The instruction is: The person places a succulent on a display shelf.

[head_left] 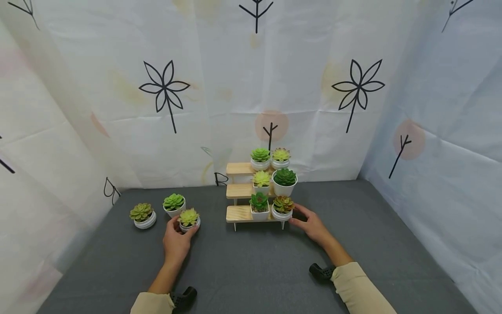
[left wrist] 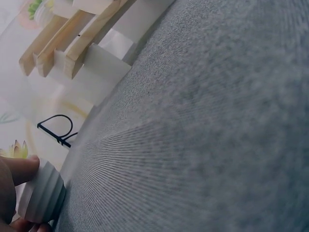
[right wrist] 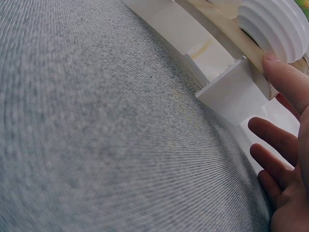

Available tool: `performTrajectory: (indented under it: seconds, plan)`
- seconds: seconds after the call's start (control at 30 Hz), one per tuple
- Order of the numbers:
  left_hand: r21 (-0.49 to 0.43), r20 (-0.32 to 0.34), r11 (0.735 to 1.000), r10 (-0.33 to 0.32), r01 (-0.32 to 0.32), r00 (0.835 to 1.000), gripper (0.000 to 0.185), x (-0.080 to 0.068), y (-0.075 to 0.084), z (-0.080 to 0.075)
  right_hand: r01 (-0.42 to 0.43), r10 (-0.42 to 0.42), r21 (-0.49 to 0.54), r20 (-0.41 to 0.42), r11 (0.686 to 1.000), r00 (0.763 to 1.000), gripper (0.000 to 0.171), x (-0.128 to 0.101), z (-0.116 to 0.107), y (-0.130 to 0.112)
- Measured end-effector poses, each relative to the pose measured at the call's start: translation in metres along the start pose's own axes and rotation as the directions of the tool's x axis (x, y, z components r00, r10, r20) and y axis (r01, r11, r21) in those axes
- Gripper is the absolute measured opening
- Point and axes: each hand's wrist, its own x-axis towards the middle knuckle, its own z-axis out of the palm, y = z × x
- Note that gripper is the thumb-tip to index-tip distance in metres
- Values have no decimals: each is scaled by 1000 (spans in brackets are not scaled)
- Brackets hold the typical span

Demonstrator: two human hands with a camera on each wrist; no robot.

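Note:
My left hand (head_left: pixel 176 244) pinches a small white pot with a yellow-green succulent (head_left: pixel 188 217), low over the grey table. In the left wrist view, the thumb presses against the ribbed side of this pot (left wrist: pixel 43 193). To the right, my right hand (head_left: pixel 315 227) has its thumb and index finger at the side of a ribbed white pot with a reddish-brown succulent (head_left: pixel 283 206). That pot stands at the right end of the lowest step of a three-step wooden stand (head_left: pixel 240 213). In the right wrist view, the thumb (right wrist: pixel 285 79) meets the pot's base and other fingers extend loosely below.
Left of the stand are a bright green potted succulent (head_left: pixel 174 203) and an olive-green one (head_left: pixel 143 215). Several more potted succulents fill the stand's right part, including a dark green one (head_left: pixel 284 181). White printed cloth (head_left: pixel 219 96) hangs behind and beside the grey table (head_left: pixel 251 266).

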Motion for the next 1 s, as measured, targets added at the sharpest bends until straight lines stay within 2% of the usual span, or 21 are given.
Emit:
performTrajectory:
  seconds: [0.3,0.53,0.8,1.0]
  plan:
    - [-14,-21,1000,9,-9,1000,66,-4,1,-2,76,-77,-34,-30,997,997,59,1,2,3]
    - [-18,-20,1000,17,-17,1000,65,-8,4,-4,3,-3,3,-3,1000,1000,58,2,0,4]
    - [-15,-36,999,31,-32,999,63,-15,12,-2,-6,6,-20,2,1000,1000,58,2,0,4]
    - [-46,-13,998,34,-35,999,65,-17,21,-1,-10,10,-9,3,1000,1000,59,1,0,3]
